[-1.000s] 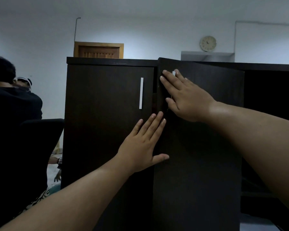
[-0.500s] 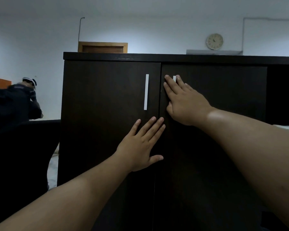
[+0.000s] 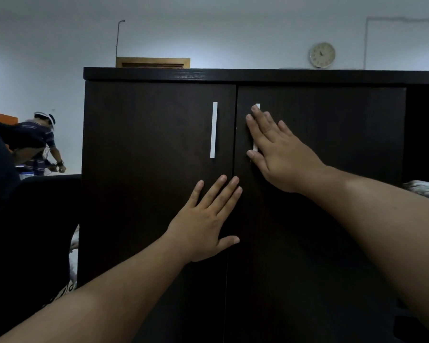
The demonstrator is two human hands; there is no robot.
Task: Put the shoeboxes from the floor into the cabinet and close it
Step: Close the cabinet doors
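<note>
A dark brown cabinet fills the view, both doors flush and shut. The left door carries a white vertical handle. My left hand lies flat with straight fingers across the seam between the doors, below the handles. My right hand presses flat on the right door, covering most of its white handle. No shoeboxes are in view.
A black chair stands close at the left. Behind it a person in a striped shirt bends over. A round clock hangs on the white wall. Dark shelving adjoins the cabinet at the right.
The right door swung from ajar to fully shut under my right hand. Both hands stayed flat on the doors. The view shifted, and the person at left now appears farther back.
</note>
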